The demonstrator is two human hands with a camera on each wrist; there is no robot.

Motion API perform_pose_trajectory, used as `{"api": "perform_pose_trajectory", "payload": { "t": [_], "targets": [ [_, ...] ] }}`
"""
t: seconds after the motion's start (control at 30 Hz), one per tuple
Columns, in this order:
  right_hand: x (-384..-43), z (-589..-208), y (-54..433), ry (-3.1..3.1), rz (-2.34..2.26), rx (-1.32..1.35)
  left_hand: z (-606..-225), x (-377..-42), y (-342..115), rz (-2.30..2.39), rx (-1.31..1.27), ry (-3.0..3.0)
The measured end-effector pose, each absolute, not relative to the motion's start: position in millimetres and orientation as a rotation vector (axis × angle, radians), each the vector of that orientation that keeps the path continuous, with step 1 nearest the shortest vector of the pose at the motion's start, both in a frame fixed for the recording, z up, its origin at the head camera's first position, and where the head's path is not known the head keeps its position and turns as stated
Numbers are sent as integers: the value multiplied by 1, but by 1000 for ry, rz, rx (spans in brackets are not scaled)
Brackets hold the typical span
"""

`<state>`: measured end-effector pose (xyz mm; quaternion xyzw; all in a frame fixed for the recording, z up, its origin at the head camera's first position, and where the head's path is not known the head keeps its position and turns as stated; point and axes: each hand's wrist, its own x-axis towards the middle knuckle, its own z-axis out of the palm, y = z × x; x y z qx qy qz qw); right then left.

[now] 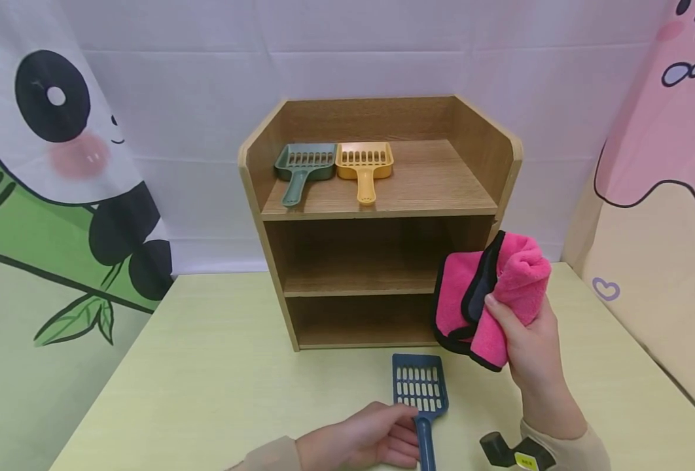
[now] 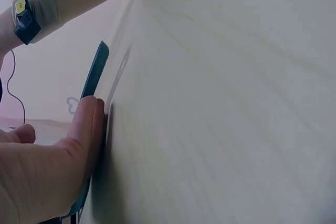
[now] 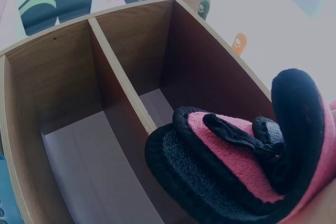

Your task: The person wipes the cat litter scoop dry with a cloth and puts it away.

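In the head view my left hand (image 1: 377, 435) lies low on the table at a dark blue litter scoop (image 1: 419, 383), its thumb over the slotted head's lower corner and its fingers at the handle. The left wrist view shows the fingers (image 2: 89, 124) against the scoop's handle (image 2: 97, 69), close to the tabletop. My right hand (image 1: 530, 340) grips a folded pink towel (image 1: 518, 281) with black edging, held before the wooden shelf's (image 1: 377, 212) right side. Up close in the right wrist view, the towel (image 3: 231, 161) shows a dark grey reverse; most of that hand is hidden.
A green litter scoop (image 1: 303, 170) and a yellow one (image 1: 365, 170) lie side by side on the shelf's top. Two compartments are below them. The pale table (image 1: 206, 373) meets a printed cloth (image 1: 206, 163) behind the shelf.
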<state>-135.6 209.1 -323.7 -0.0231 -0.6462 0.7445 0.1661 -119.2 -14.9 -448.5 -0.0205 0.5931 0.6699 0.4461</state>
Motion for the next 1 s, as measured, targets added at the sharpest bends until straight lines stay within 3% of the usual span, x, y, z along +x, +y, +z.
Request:
{"api": "perform_pose_trajectory", "payload": {
  "t": [0.53, 1.0],
  "targets": [
    [-135, -324, 208, -1819, 2136, -44, -450, -117, -32, 1829, -59, 1569],
    [-135, -323, 209, -1821, 2134, -36, -440, -136, -74, 1982, -49, 1538]
  ]
}}
